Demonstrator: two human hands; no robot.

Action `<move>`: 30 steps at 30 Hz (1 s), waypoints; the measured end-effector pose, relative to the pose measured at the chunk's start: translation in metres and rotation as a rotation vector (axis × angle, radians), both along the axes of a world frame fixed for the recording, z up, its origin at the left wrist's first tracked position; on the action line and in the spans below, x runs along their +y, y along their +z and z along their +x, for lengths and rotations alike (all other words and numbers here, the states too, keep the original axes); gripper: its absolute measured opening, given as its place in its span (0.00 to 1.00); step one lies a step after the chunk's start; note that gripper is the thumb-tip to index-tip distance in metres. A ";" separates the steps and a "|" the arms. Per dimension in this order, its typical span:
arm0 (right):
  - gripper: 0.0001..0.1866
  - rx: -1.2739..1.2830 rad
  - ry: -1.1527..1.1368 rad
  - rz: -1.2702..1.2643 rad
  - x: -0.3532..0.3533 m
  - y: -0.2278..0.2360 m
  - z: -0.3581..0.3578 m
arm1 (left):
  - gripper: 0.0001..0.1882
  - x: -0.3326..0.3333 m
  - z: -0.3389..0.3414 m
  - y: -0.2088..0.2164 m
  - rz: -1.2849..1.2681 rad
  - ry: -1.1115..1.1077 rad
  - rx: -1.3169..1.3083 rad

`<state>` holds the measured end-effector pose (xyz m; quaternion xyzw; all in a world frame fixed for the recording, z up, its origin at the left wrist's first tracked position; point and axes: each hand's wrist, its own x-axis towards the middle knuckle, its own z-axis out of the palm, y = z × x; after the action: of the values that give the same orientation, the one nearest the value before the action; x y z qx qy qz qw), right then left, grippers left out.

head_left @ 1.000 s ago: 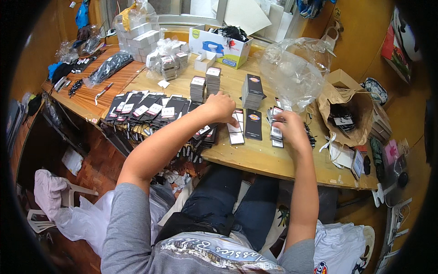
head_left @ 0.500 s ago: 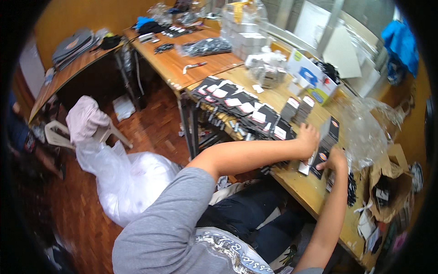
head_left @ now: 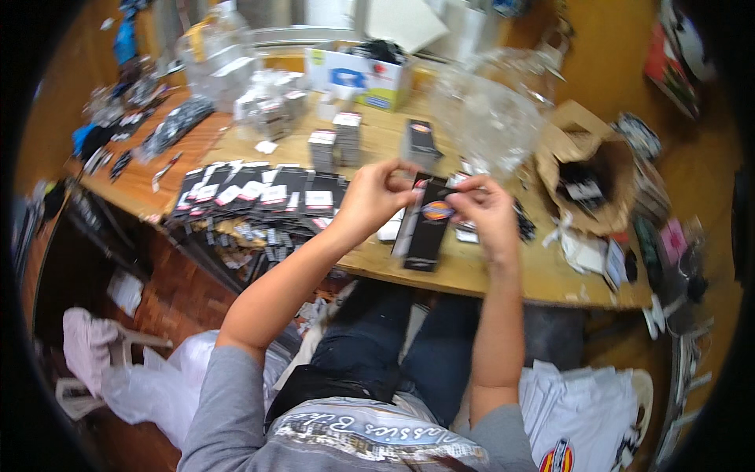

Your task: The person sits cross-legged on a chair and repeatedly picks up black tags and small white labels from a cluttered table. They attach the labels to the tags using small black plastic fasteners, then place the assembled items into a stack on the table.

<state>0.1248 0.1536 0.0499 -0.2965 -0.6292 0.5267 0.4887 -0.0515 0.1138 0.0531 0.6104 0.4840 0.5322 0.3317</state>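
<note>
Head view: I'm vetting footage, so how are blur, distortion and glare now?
In the head view, the black tag, left hand and right hand look slightly soft; head view again, the table edge bows and the corners go black; same head view, the clear bag shows pale glints.

Over the near part of the table (head_left: 550,275), I see the tags held (head_left: 423,244) between the left hand (head_left: 375,198) and the right hand (head_left: 486,209). A spread of tags (head_left: 263,187) lies to the left. Beyond its right end stand two card stacks (head_left: 347,143) side by side, with a third stack (head_left: 421,143) farther right. Behind them sits a carton (head_left: 358,75) with a heap (head_left: 383,51) in it. At the far right lies a plastic bag (head_left: 491,118); right of that, a paper bag (head_left: 560,173) holds a bundle (head_left: 583,189). Perhaps more tags (head_left: 465,234) lie below the right hand; it's blurred there.
</note>
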 end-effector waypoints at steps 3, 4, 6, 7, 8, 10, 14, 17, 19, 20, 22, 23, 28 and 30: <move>0.09 0.068 -0.002 0.029 -0.024 -0.017 0.008 | 0.09 -0.016 0.023 -0.025 -0.149 -0.115 -0.252; 0.09 0.054 -0.010 0.031 -0.030 -0.020 0.014 | 0.09 -0.021 0.030 -0.030 -0.215 -0.147 -0.353; 0.08 0.023 -0.044 0.035 -0.037 -0.025 0.022 | 0.11 -0.029 0.041 -0.040 -0.284 -0.179 -0.480; 0.08 0.003 -0.032 0.020 -0.039 -0.028 0.028 | 0.12 -0.033 0.045 -0.048 -0.290 -0.186 -0.509; 0.08 -0.018 -0.036 0.018 -0.039 -0.031 0.032 | 0.12 -0.037 0.048 -0.049 -0.371 -0.188 -0.573; 0.07 -0.063 -0.020 -0.006 -0.041 -0.035 0.039 | 0.11 -0.044 0.056 -0.057 -0.301 -0.222 -0.548; 0.03 -0.140 -0.117 -0.039 -0.034 -0.040 0.061 | 0.10 -0.056 0.061 -0.067 -0.319 -0.165 -0.588; 0.05 -0.316 -0.454 0.140 -0.002 -0.034 0.087 | 0.10 -0.061 0.059 -0.069 -0.310 -0.157 -0.621; 0.08 -0.497 -0.439 0.215 0.014 -0.026 0.081 | 0.10 -0.064 0.056 -0.071 -0.298 -0.169 -0.616; 0.10 -0.596 -0.409 0.271 0.021 -0.026 0.071 | 0.10 -0.067 0.058 -0.068 -0.318 -0.165 -0.630; 0.13 -0.809 -0.379 0.321 0.034 -0.026 0.054 | 0.10 -0.069 0.059 -0.068 -0.315 -0.171 -0.639; 0.14 -0.923 -0.381 0.315 0.040 -0.027 0.046 | 0.10 -0.070 0.059 -0.068 -0.313 -0.174 -0.643; 0.18 -1.023 -0.400 0.235 0.054 -0.031 0.038 | 0.09 -0.075 0.054 -0.074 -0.334 -0.154 -0.597; 0.18 -0.990 -0.470 0.245 0.054 -0.032 0.035 | 0.09 -0.073 0.055 -0.074 -0.325 -0.117 -0.589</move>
<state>0.1599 0.2081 0.0176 -0.5815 -0.7571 0.1249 0.2702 0.0030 0.0412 -0.0205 0.3966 0.4100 0.5816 0.5800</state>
